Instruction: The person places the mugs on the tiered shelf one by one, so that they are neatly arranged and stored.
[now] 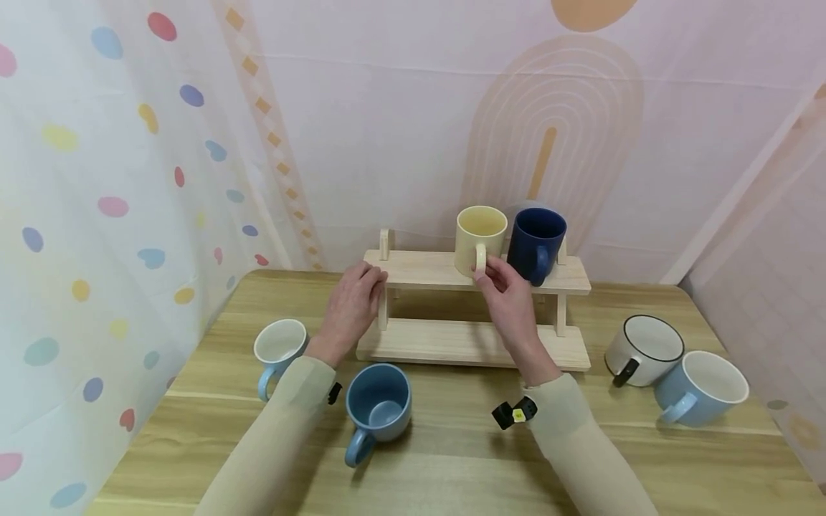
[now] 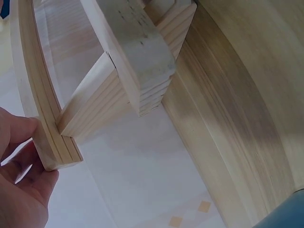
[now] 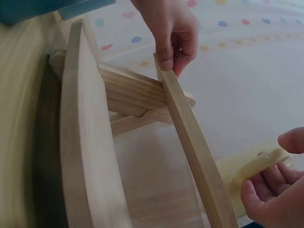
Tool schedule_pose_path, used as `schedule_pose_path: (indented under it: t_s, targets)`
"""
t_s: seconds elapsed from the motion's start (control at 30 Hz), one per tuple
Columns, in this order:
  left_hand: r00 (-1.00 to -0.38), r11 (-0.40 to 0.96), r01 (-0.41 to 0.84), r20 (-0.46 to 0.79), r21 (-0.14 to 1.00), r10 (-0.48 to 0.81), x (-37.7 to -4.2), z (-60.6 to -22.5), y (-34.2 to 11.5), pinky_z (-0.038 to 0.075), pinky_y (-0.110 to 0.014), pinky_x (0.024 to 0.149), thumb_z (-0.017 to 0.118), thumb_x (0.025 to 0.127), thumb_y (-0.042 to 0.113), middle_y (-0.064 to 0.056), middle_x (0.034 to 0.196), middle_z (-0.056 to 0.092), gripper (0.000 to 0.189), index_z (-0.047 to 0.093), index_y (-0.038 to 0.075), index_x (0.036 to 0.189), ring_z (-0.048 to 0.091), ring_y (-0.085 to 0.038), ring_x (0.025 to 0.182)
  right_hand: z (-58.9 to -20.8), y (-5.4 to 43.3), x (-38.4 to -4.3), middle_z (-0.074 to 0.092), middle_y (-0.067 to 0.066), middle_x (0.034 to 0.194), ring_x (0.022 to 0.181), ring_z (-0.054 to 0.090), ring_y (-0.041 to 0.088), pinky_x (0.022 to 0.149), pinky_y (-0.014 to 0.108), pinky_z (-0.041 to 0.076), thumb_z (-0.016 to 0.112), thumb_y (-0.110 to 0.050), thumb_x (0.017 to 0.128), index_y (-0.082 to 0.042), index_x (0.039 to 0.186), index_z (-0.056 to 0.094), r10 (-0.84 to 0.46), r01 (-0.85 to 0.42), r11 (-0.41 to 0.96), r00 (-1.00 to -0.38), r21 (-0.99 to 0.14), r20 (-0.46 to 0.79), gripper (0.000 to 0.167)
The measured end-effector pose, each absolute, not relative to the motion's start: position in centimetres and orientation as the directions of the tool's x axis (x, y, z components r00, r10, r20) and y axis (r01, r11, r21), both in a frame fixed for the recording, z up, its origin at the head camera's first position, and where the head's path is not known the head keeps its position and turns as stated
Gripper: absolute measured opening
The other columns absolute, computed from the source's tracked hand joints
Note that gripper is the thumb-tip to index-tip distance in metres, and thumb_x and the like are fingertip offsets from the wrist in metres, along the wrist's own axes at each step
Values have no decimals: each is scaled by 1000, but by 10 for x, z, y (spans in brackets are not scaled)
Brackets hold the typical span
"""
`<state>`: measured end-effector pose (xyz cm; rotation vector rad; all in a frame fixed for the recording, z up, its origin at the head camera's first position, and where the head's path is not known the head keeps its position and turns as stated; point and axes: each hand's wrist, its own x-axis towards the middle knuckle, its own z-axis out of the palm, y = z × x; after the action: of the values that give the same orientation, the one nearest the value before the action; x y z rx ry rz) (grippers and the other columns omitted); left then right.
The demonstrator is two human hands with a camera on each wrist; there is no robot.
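The yellow mug [image 1: 467, 247] is pale, smooth and straight-sided, with a rounded handle [image 1: 480, 259] of the same colour; it sits upright on the upper shelf [image 1: 419, 269] of a two-tier stand made of light, bare wood with visible grain, just beside a navy mug [image 1: 528, 244]; its handle faces the person, and the right hand [image 1: 512, 307] pinches that handle between thumb and fingers; the left hand [image 1: 350, 301] pinches the left end of the upper shelf; the stand rests on a wood-grain bench [image 1: 452, 451], with a blue mug [image 1: 390, 408] in front of it; a small black device [image 1: 502, 416] at the right sleeve [image 1: 558, 408] carries a yellow label [image 1: 518, 415], its mark too small to read.
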<state>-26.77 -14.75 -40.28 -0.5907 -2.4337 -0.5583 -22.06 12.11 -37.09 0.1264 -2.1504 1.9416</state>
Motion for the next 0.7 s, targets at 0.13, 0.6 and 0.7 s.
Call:
schedule_pose_path:
  t_s: [0.13, 0.6, 0.7]
  targets:
    - [-743, 817, 519, 606, 253, 284, -267, -404, -148, 53, -45, 81, 70, 98, 4, -12, 98, 62, 6, 72, 2, 104, 60, -33, 92, -374, 128, -209, 61, 11, 140, 130, 57, 24, 112, 42, 44, 61, -21, 105, -6, 148, 54, 89, -225, 167, -966, -960, 242, 45]
    - [-744, 813, 518, 608, 264, 277, -267, -402, -145, 54, -46, 81, 70, 98, 3, -14, 99, 63, 7, 71, 1, 104, 60, -35, 93, -397, 151, -170, 63, 18, 140, 127, 61, 38, 105, 55, 48, 60, -20, 106, 2, 141, 59, -49, -366, 471, -919, -802, 391, 41]
    - [-745, 814, 517, 607, 263, 277, -268, -403, -145, 54, -46, 80, 70, 98, 4, -14, 99, 63, 7, 72, 0, 104, 61, -35, 92, -405, 157, -165, 66, 16, 136, 124, 63, 37, 103, 55, 49, 61, -24, 106, 0, 136, 65, -105, -382, 559, -913, -736, 394, 38]
